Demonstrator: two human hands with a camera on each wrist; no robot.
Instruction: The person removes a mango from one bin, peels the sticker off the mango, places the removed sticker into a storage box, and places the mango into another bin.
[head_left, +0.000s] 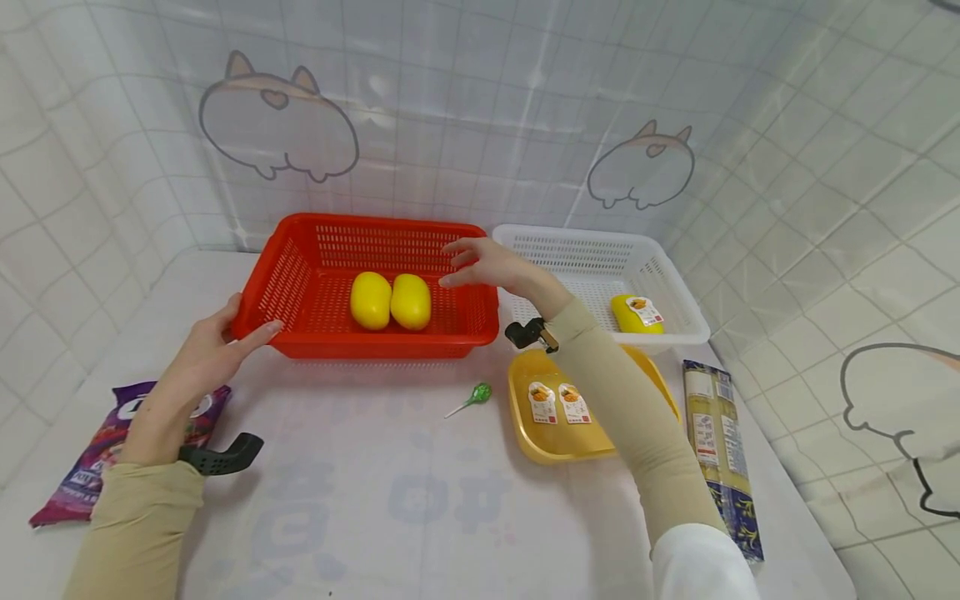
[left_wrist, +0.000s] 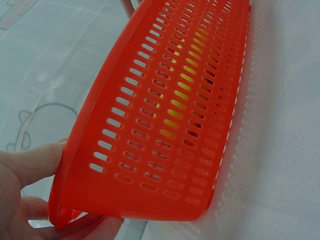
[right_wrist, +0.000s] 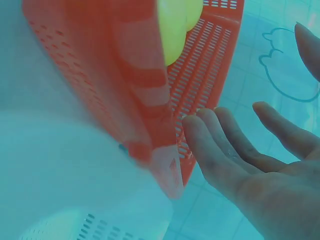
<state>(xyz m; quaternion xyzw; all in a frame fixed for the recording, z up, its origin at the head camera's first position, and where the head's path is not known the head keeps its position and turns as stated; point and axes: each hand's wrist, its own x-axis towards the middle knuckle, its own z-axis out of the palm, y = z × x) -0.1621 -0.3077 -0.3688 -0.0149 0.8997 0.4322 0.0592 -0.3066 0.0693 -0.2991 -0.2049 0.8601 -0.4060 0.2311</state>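
In the head view a red plastic basket [head_left: 378,346] holds two smooth yellow mango-shaped fruits [head_left: 411,302], side by side. My left hand [head_left: 206,348] grips the basket's front left corner. The left wrist view shows the thumb on one side of the red rim [left_wrist: 75,145] and the fingers curled under it. Over the basket's right end hovers my right hand [head_left: 487,262], holding nothing. In the right wrist view its fingers [right_wrist: 215,150] are spread and slightly bent beside the red end wall.
Right of it stands a white basket [head_left: 678,337] with a labelled yellow fruit [head_left: 636,315]. Before that sits a yellow tray [head_left: 551,457] showing two white labels [head_left: 542,402]. A green lollipop [head_left: 480,392], a purple snack bag [head_left: 97,467] and a noodle pack [head_left: 720,442] lie around.
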